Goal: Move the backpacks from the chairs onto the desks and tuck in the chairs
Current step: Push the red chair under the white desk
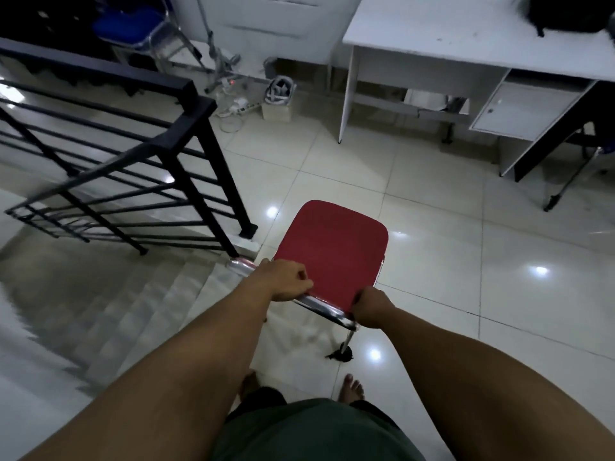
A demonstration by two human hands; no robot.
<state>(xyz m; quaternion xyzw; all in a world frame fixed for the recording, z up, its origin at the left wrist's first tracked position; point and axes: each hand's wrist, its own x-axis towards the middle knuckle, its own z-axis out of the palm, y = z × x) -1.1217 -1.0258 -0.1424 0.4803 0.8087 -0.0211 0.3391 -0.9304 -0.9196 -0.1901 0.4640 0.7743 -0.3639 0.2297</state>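
With my left hand point(288, 282) and right hand point(371, 309) clamped on the red chair point(332, 251), I should steer it squarely toward the white desk point(466, 44) at upper right.

The chair point(332, 254) stands at centre on the floor point(449, 261). The desk point(466, 41) is at one o'clock, a backpack point(569, 11) on it. Railing point(116, 154) and stairs point(116, 311) lie at nine o'clock.
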